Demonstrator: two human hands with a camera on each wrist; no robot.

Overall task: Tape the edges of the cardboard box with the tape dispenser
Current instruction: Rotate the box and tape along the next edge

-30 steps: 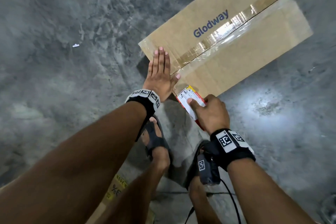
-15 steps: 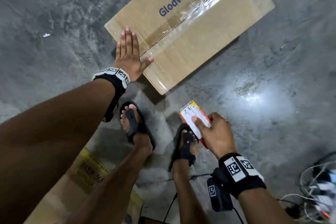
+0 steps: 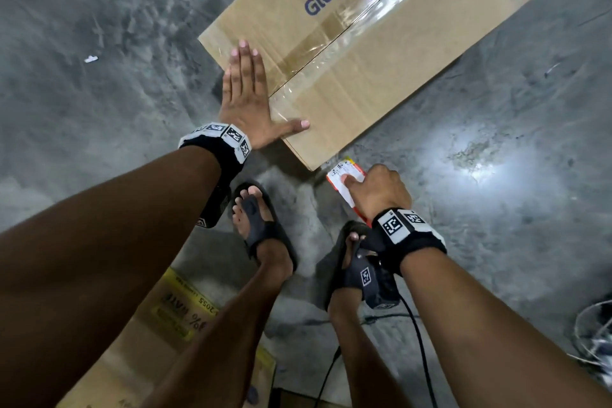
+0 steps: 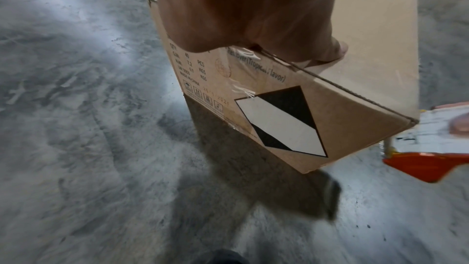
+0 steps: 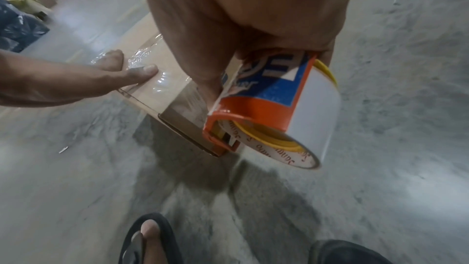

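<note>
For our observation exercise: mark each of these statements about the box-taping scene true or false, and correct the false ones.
1. The left hand lies flat on the box. True.
2. The right hand is empty. False: it grips the dispenser.
3. The box stands on a table. False: it stands on the floor.
4. Clear tape runs along the box's top seam. True.
5. The dispenser is at the box's near corner. True.

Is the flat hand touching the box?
Touching. In the head view the left hand lies flat on the cardboard box top; the right wrist view shows its thumb pressed on the tape there.
</note>
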